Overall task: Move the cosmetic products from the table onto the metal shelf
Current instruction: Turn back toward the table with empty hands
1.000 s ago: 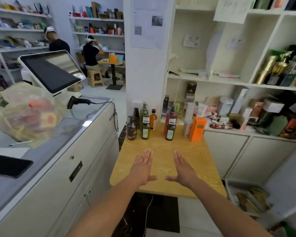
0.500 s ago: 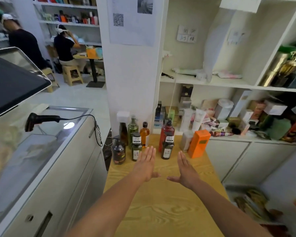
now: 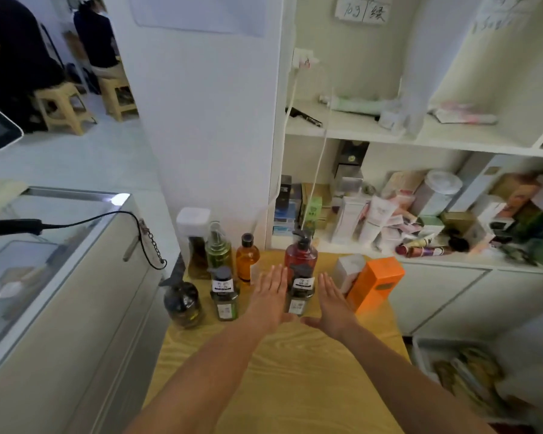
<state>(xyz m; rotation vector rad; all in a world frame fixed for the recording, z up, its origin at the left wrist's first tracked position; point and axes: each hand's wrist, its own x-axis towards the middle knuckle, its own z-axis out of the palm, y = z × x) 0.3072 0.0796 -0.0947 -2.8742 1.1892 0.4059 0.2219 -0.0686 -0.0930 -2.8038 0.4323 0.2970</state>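
Both hands reach out flat over the far half of the table – the left hand and right hand have straight fingers, hold nothing, and flank a small dark bottle. Whether either palm touches it cannot be told.

Behind stands a white shelf unit with a crowded lower bay of boxes and tubes, their print too blurred to read. A paper sign at the top carries two handwritten characters, cut off by the edge and not surely legible. To the left runs a glass counter, with a barcode scanner half out of view and its cable looping over the corner.

On the wooden table the cosmetic products stand grouped at the far end. An orange box leans just beside the right hand, with a pale box behind it. A red pump bottle rises behind the small dark one. Further left are a white-capped bottle, a green pump bottle, an amber bottle, a round dark bottle and a dark green bottle. Two bottles bear white labels with dark characters – too smeared to read.
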